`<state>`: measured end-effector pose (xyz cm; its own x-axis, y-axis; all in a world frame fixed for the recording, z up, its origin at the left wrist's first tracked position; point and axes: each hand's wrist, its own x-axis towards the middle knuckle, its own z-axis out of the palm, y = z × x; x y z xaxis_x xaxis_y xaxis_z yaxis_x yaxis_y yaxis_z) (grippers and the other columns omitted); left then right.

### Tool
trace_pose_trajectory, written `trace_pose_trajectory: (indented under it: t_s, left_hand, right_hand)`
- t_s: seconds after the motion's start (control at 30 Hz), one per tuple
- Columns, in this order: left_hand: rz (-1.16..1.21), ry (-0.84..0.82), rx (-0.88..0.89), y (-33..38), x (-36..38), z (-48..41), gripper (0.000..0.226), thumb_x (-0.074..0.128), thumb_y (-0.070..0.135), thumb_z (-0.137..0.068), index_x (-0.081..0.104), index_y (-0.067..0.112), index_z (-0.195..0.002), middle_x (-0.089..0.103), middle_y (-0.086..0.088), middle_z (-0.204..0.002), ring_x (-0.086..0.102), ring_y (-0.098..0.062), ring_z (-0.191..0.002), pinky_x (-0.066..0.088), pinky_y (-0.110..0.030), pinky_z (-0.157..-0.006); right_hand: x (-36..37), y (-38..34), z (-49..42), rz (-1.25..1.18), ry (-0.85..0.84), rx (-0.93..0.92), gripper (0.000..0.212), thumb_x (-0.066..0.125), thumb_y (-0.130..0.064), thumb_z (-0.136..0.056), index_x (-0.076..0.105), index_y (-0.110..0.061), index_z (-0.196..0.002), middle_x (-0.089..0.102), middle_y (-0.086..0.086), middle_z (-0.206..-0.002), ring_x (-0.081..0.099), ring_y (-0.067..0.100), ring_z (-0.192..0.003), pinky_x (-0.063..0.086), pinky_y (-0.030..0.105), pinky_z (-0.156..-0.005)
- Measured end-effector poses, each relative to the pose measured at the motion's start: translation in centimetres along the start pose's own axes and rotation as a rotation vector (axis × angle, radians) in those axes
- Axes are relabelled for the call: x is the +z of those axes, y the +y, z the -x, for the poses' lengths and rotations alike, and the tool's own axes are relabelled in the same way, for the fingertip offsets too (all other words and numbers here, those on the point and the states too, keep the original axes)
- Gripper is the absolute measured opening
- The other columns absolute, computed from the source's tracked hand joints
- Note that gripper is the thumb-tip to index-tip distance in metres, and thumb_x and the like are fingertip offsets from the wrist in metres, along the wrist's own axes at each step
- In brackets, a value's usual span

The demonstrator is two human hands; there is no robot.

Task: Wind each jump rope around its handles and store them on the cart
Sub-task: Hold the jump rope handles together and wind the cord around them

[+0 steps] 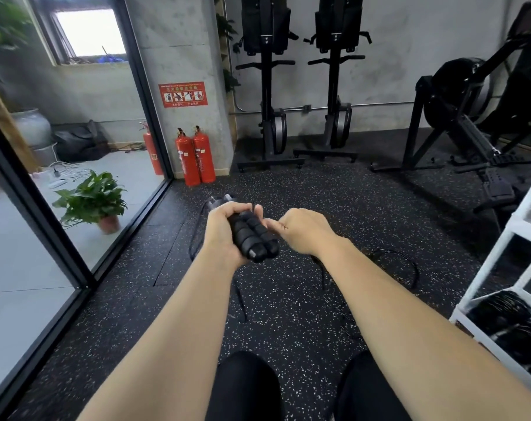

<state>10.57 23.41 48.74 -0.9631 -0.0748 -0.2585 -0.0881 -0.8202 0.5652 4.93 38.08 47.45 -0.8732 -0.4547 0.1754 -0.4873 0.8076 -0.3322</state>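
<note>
The white cart [528, 233] stands at the rubber floor's [288, 299] right edge (shelf contents blurred); the cord [393, 250] lies loose mid-floor, so winding looks barely begun; left hand [224, 229] grips both foam handles [252, 235]; right hand [303, 232], fingers curled, seemingly pinches cord.

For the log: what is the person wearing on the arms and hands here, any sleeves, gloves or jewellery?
Nothing. The left hand and right hand are ungloved, with no ring, watch or wristband in view. Both forearms are bare to the frame's edge, so no sleeve shows. The only clothing visible is black legwear at the bottom.
</note>
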Motion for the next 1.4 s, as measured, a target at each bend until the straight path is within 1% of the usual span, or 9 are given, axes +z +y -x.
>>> trace_pose_trajectory:
  t_s: [0.13, 0.23, 0.4, 0.6, 0.9, 1.03, 1.17, 1.3, 1.4]
  left_hand:
    - [0.031, 0.059, 0.02, 0.5, 0.1, -0.5, 0.016, 0.054, 0.002, -0.077, 0.05, 0.008, -0.09, 0.059, -0.006, -0.071, 0.063, -0.017, -0.063, 0.055, -0.028, -0.06]
    - [0.064, 0.058, 0.061, 1.6, 0.0, -0.2, 0.009, 0.051, 0.003, -0.079, 0.046, 0.009, -0.083, 0.058, -0.005, -0.065, 0.061, -0.016, -0.063, 0.052, -0.026, -0.062]
    - [0.145, 0.048, 0.118, 3.0, -0.4, 0.4, 0.009, 0.048, 0.002, -0.082, 0.044, 0.009, -0.078, 0.056, -0.006, -0.063, 0.06, -0.016, -0.058, 0.053, -0.024, -0.058]
    - [0.138, 0.068, 0.133, 3.0, -0.8, 0.7, 0.011, 0.047, 0.002, -0.082, 0.043, 0.008, -0.074, 0.055, -0.005, -0.06, 0.058, -0.016, -0.056, 0.05, -0.024, -0.06]
    - [0.132, 0.139, 0.143, 2.8, -1.5, 0.2, 0.01, 0.05, 0.002, -0.082, 0.046, 0.009, -0.075, 0.055, -0.003, -0.063, 0.059, -0.015, -0.057, 0.052, -0.023, -0.062]
    - [0.095, 0.225, 0.146, 2.8, -1.8, -0.3, 0.012, 0.05, 0.004, -0.083, 0.044, 0.01, -0.076, 0.053, -0.003, -0.074, 0.058, -0.014, -0.06, 0.051, -0.02, -0.057]
    - [0.049, 0.335, 0.128, 2.2, -2.1, -1.3, 0.013, 0.049, 0.004, -0.083, 0.041, 0.012, -0.075, 0.052, -0.003, -0.079, 0.057, -0.015, -0.063, 0.049, -0.02, -0.057]
    - [0.019, 0.444, 0.066, 1.7, -2.3, -2.1, 0.012, 0.048, 0.002, -0.084, 0.041, 0.011, -0.079, 0.052, -0.003, -0.088, 0.057, -0.016, -0.064, 0.05, -0.024, -0.055]
    - [-0.047, 0.515, 0.019, 1.8, -2.2, -2.3, 0.015, 0.048, 0.002, -0.088, 0.041, 0.011, -0.078, 0.052, -0.002, -0.076, 0.056, -0.016, -0.064, 0.048, -0.031, -0.055]
  right_hand:
    - [-0.1, 0.7, 0.4, -0.551, -0.196, 0.062, 0.037, 0.054, -0.046, -0.095, 0.065, -0.016, -0.076, 0.068, 0.0, -0.065, 0.055, 0.011, -0.057, 0.046, 0.032, -0.062]
    - [0.0, 2.2, 0.7, -1.053, -0.269, 0.245, 0.035, 0.049, -0.035, -0.099, 0.065, -0.005, -0.103, 0.069, 0.012, -0.085, 0.062, 0.018, -0.065, 0.05, 0.031, -0.063]
    - [0.2, 3.3, 1.5, -1.309, -0.403, 0.344, 0.034, 0.04, -0.029, -0.098, 0.063, -0.005, -0.104, 0.07, 0.014, -0.086, 0.063, 0.022, -0.07, 0.049, 0.029, -0.065]
    - [0.6, 2.1, 1.9, -1.205, -0.34, 0.202, 0.028, 0.052, -0.03, -0.099, 0.069, -0.009, -0.091, 0.061, 0.0, -0.067, 0.054, 0.012, -0.059, 0.04, 0.023, -0.057]
    - [0.8, 1.5, 1.8, -1.01, -0.237, 0.158, 0.014, 0.064, -0.018, -0.091, 0.066, -0.012, -0.079, 0.059, -0.002, -0.06, 0.048, 0.009, -0.049, 0.029, 0.018, -0.042]
    - [0.6, 1.2, 1.8, -0.867, -0.065, 0.108, 0.021, 0.062, -0.017, -0.093, 0.07, -0.01, -0.074, 0.061, 0.0, -0.056, 0.044, 0.009, -0.043, 0.039, 0.023, -0.049]
    - [1.4, 0.0, 1.3, -0.506, 0.265, 0.105, 0.033, 0.058, -0.024, -0.093, 0.067, -0.011, -0.065, 0.068, -0.001, -0.062, 0.059, 0.018, -0.055, 0.054, 0.037, -0.066]
    - [1.9, -1.6, 1.4, -0.277, 0.463, 0.105, 0.034, 0.053, -0.032, -0.096, 0.063, -0.009, -0.072, 0.064, 0.002, -0.064, 0.057, 0.024, -0.064, 0.048, 0.035, -0.063]
    - [2.1, -2.4, 1.6, -0.214, 0.504, 0.055, 0.034, 0.052, -0.032, -0.098, 0.061, -0.009, -0.074, 0.06, -0.001, -0.067, 0.052, 0.021, -0.065, 0.039, 0.033, -0.058]
